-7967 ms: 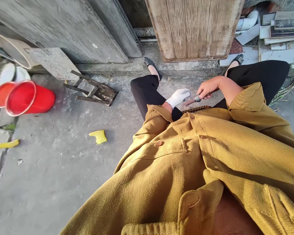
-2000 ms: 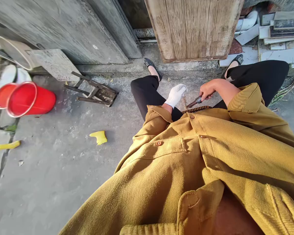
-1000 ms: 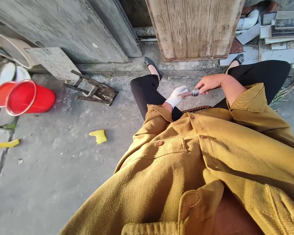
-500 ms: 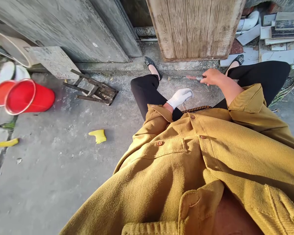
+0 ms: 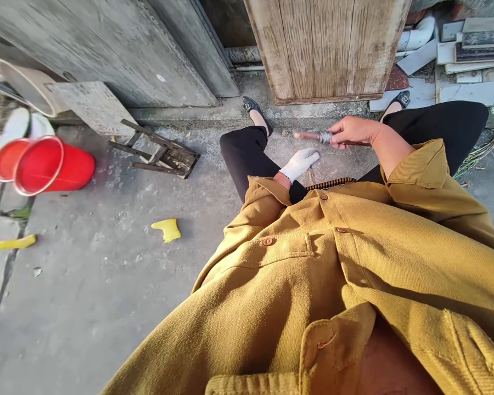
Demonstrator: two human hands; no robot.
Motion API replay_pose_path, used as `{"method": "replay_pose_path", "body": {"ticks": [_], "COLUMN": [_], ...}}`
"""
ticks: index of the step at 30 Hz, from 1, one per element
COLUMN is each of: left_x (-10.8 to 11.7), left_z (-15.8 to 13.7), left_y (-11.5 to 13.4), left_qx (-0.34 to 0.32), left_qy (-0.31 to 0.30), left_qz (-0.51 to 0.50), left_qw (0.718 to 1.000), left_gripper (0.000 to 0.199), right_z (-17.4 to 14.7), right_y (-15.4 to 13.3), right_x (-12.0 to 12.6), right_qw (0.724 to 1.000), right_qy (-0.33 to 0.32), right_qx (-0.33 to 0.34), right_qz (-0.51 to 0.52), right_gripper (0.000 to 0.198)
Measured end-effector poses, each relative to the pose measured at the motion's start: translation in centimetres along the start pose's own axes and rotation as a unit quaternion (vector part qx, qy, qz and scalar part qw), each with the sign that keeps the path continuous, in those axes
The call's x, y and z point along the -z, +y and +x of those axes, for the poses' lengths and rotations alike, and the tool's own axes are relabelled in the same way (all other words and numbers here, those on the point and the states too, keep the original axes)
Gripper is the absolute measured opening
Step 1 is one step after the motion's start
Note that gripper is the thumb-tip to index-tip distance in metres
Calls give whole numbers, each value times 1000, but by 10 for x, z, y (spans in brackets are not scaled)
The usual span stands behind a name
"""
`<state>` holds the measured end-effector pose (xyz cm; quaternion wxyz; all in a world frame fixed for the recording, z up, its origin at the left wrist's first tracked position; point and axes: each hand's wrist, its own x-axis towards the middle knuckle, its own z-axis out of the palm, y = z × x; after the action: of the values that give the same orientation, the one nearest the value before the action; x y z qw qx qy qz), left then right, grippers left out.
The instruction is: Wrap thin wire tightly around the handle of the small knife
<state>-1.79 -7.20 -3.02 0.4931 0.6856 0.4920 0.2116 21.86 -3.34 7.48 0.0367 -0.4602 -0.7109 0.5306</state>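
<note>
My right hand (image 5: 354, 131) is bare and closed around a brownish stick (image 5: 308, 135) with silvery wire (image 5: 324, 137) wound about it. The stick points left, its tip blurred, and part of it shows beyond my palm. Just below the wire coil, my left hand (image 5: 298, 163) wears a white knitted glove. Its fingers are pressed together near the coil. A thin pale strand hangs below the glove; what the fingers grip, if anything, is hidden.
A weathered wooden panel (image 5: 327, 49) stands ahead of my feet. Leftward lie a small wooden stool (image 5: 160, 151) on its side, red buckets (image 5: 76, 167) and yellow scraps (image 5: 168, 229) on the concrete. Stacked tiles and boards (image 5: 477, 55) fill the far right corner.
My right hand has moved left with the stick, bringing the wire coil close above my gloved left hand. The left hand has barely moved.
</note>
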Motion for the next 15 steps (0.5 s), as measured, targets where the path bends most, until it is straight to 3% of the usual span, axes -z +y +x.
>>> {"method": "replay_pose_path", "body": {"ticks": [4,7,9,11,15], "left_x": [0,0,0,1,2], "left_z": [0,0,-1,-1,-1], "left_y": [-1,0,2,4,5], "left_qx": [5,-37,-51,-44,-29], "left_qy": [-38,-33,-26,-16,-7], "left_qz": [-16,101,179,226,224], "left_qw": [999,994,982,973,974], "left_gripper": [32,22,19,20,24], "right_z": [10,23,31,35,31], "right_y": [5,20,30,36,34], "right_x": [0,4,4,0,-14], "right_qw": [985,979,968,952,946], "right_qy": [163,187,127,17,-169], "right_qx": [15,-55,-121,-152,-137], "right_qz": [49,-56,-180,-265,-242], "right_gripper": [54,56,47,37,36]}}
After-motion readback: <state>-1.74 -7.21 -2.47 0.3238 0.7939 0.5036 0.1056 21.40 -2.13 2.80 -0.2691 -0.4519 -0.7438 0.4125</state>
